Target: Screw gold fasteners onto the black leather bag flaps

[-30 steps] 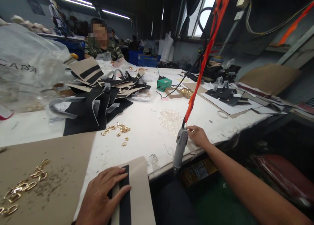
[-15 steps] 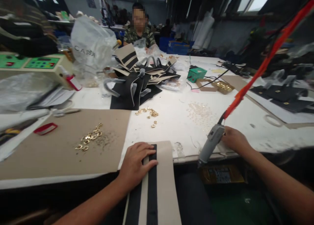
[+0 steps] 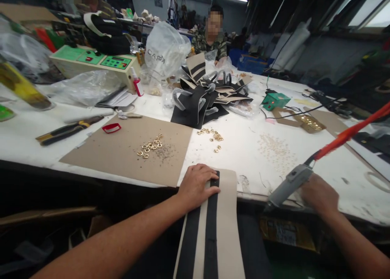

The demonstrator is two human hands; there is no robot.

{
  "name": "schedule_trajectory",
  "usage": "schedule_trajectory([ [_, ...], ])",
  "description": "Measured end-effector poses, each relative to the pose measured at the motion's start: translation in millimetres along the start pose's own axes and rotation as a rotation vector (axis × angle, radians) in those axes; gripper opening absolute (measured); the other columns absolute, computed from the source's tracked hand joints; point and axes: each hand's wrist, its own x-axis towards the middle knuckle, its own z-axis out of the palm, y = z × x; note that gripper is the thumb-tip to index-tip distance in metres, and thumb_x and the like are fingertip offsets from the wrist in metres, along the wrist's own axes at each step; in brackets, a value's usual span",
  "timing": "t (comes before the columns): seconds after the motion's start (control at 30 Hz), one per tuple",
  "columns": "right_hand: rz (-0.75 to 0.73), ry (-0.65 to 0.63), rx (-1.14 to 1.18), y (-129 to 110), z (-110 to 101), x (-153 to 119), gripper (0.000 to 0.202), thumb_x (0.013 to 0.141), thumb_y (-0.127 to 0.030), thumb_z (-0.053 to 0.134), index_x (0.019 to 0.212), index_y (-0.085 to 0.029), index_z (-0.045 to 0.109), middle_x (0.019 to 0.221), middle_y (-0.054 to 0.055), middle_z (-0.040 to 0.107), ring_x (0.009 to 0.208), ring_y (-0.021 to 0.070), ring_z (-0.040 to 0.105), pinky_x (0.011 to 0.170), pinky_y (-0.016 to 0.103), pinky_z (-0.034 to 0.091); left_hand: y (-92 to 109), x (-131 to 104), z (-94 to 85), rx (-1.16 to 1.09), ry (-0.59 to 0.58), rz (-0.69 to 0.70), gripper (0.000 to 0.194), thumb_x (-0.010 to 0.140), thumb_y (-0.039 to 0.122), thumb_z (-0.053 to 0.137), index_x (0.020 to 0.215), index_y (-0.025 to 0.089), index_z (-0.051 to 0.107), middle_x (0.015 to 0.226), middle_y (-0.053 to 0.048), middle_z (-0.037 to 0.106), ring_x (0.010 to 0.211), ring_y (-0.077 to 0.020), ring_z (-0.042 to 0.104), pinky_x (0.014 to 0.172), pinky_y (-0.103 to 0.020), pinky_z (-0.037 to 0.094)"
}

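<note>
A beige panel with black stripes [image 3: 227, 214] runs from the table's front edge down towards my lap. My left hand [image 3: 198, 186] grips its far end, with thumb and bent fingers on a black strip. At the right, a grey powered screwdriver [image 3: 291, 184] slants down from an orange-wrapped cord [image 3: 350, 135]. Just behind and right of it is my right hand [image 3: 321, 195], blurred, its fingers mostly hidden by the tool; whether it touches the tool does not show. Gold-coloured metal rings [image 3: 150, 146] lie on a brown board [image 3: 100, 157], and more gold rings [image 3: 217, 136] on the white table.
Small clear pieces [image 3: 277, 151] are scattered at right. Black bag parts [image 3: 190, 108] are heaped further back, near a green box [image 3: 276, 101]. At left are a yellow-black cutter [image 3: 70, 129], a red ring-shaped piece [image 3: 111, 128] and a control box [image 3: 94, 61]. A person [image 3: 211, 39] sits opposite.
The view has swung left, so everything appears further right. My left hand stays on the striped panel. My right hand has shifted slightly nearer the table edge behind the screwdriver.
</note>
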Motion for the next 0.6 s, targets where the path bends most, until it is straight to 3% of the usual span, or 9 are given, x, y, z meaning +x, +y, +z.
schedule_trajectory([
  [0.13,0.195,0.061,0.271,-18,-38,-50,0.045,0.104,-0.048,0.032,0.119,-0.027,0.069,0.1,0.024,0.078,0.088,0.0308,0.079,0.074,0.042,0.062,-2,-2,1.9,-0.008,0.012,0.006,0.033,0.079,0.032,0.091,0.106,0.026,0.074,0.122,0.0,0.077,0.122,-0.0262,0.062,0.106,-0.045,0.038],
  [0.23,0.331,0.07,0.463,-51,-56,-100,0.029,0.094,-0.061,0.052,0.09,-0.039,0.069,0.093,0.019,0.079,0.089,0.0334,0.078,0.08,0.046,0.062,-3,-3,2.9,-0.012,0.014,0.014,0.033,0.079,0.033,0.09,0.106,0.026,0.073,0.123,0.0,0.077,0.123,-0.0266,0.061,0.106,-0.045,0.038],
  [0.33,0.125,-0.102,0.539,-105,-46,-134,0.035,0.087,-0.068,0.057,0.085,-0.035,0.071,0.081,0.012,0.078,0.081,0.0358,0.076,0.079,0.051,0.061,-3,-2,2.7,-0.003,0.005,0.021,0.033,0.081,0.035,0.089,0.108,0.026,0.073,0.124,0.0,0.076,0.123,-0.0261,0.061,0.105,-0.045,0.038],
  [0.4,-0.099,-0.236,0.611,-145,-29,-141,0.038,0.091,-0.065,0.057,0.089,-0.03,0.071,0.079,0.007,0.077,0.079,0.0319,0.074,0.079,0.047,0.058,-2,-2,2.2,0.011,0.003,0.018,0.033,0.081,0.036,0.089,0.108,0.026,0.073,0.124,0.001,0.076,0.123,-0.0257,0.061,0.105,-0.045,0.038],
  [0.5,-0.312,-0.387,0.703,-195,-4,-134,0.033,0.098,-0.055,0.054,0.091,-0.026,0.068,0.073,0.001,0.07,0.071,0.0233,0.067,0.071,0.036,0.051,-2,-2,2.5,0.032,0.002,0.013,0.034,0.081,0.037,0.089,0.108,0.026,0.072,0.123,0.002,0.076,0.123,-0.0256,0.06,0.104,-0.046,0.039],
  [0.6,-0.409,-0.449,0.708,-219,12,-121,0.03,0.101,-0.048,0.053,0.088,-0.025,0.065,0.069,-0.002,0.063,0.068,0.0199,0.061,0.07,0.033,0.047,-4,-3,4.2,0.046,0.005,0.017,0.033,0.084,0.038,0.086,0.11,0.025,0.071,0.123,0.0,0.076,0.123,-0.0257,0.06,0.105,-0.045,0.04],
])
